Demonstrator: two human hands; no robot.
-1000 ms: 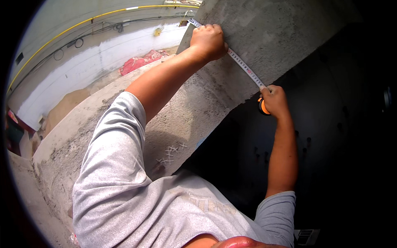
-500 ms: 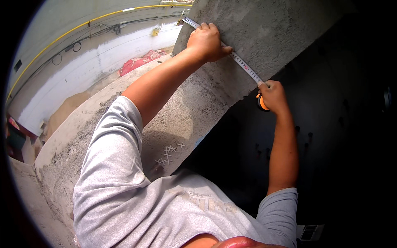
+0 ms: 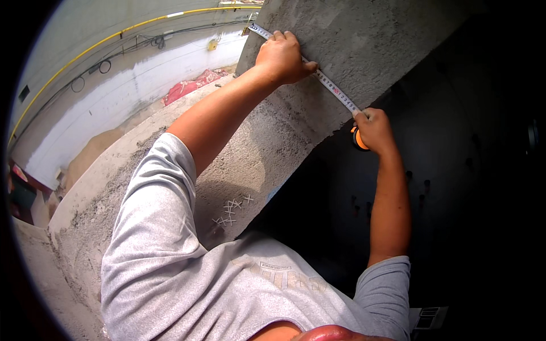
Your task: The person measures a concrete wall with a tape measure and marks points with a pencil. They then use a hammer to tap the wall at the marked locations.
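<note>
A tape measure is stretched slantwise across a rough grey concrete face [image 3: 364, 48], its white blade [image 3: 336, 91] running from the upper left edge down to the right. My left hand [image 3: 280, 58] covers part of the blade near its far end, fingers bent over it and thumb stretched along it, pressing it to the concrete. The blade's hooked tip shows beyond my fingers at the concrete's left edge. Closed around the orange and black tape case [image 3: 358, 138] is my right hand [image 3: 374, 131], just past the lower right edge of the concrete.
Several white cross-shaped tile spacers [image 3: 230, 211] lie on the concrete ledge [image 3: 250, 150] near my chest. Outside, below the ledge, are a white wall [image 3: 114, 113], a yellow pipe [image 3: 91, 46], cables and a red sheet [image 3: 190, 85]. To the right, the interior is very dark.
Hardly anything differs. The tape and both hands appear slightly further left, with the whole view shifting a little; both grips stay the same.
</note>
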